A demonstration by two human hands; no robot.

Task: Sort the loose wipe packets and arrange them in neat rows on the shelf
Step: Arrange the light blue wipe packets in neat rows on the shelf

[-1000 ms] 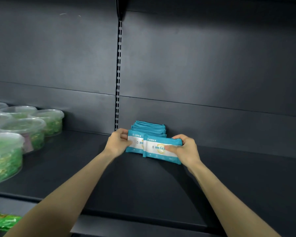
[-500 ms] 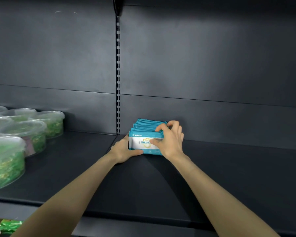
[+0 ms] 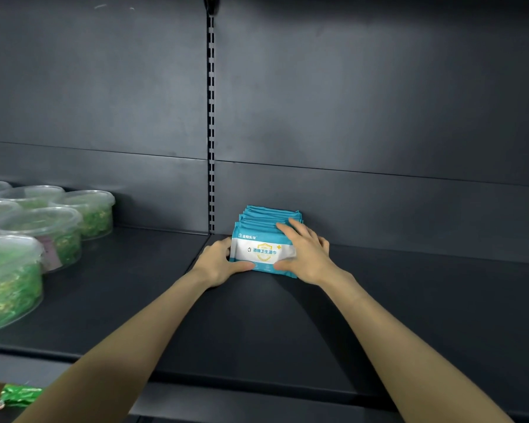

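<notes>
A row of several teal-and-white wipe packets (image 3: 261, 250) stands upright on the dark shelf (image 3: 409, 315), running back to the rear wall just right of the slotted upright. My left hand (image 3: 217, 264) cups the row's left side, thumb across the lower front of the front packet. My right hand (image 3: 307, 254) grips the right side, fingers laid over the tops of the packets and thumb against the front packet's lower edge. Both hands hold the row squeezed together.
Several clear lidded tubs (image 3: 22, 239) of green contents stand on the left part of the shelf. A slotted upright (image 3: 210, 123) splits the back wall. A green-and-orange package (image 3: 9, 398) lies on a lower level at bottom left.
The front packet, held askew to the right a second ago, now stands flush with the row. My right hand moved onto the tops and right side; my left hand slid to the front left.
</notes>
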